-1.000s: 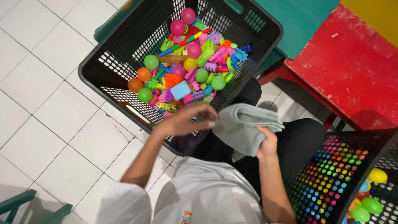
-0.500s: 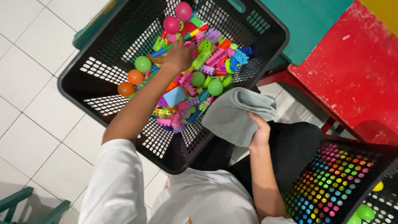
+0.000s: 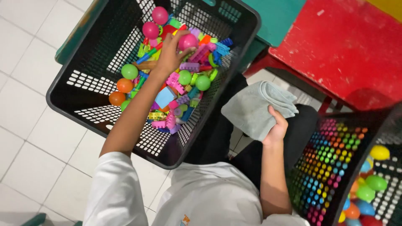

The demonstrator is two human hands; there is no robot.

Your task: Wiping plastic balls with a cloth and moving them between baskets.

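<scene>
1. Left hand (image 3: 169,54): fingers wrapped round a pink plastic ball (image 3: 188,42), atop the toy pile in the black mesh basket (image 3: 83,79).
2. Right hand (image 3: 277,127): fingers clamped on a folded grey cloth (image 3: 255,106), held over lap, clear of the toys.

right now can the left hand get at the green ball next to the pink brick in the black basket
Probably yes. The left hand is already inside the open black basket, closed on a pink ball, and the green ball lies uncovered on top of the toys just below it. It would need to free its fingers first.
</scene>
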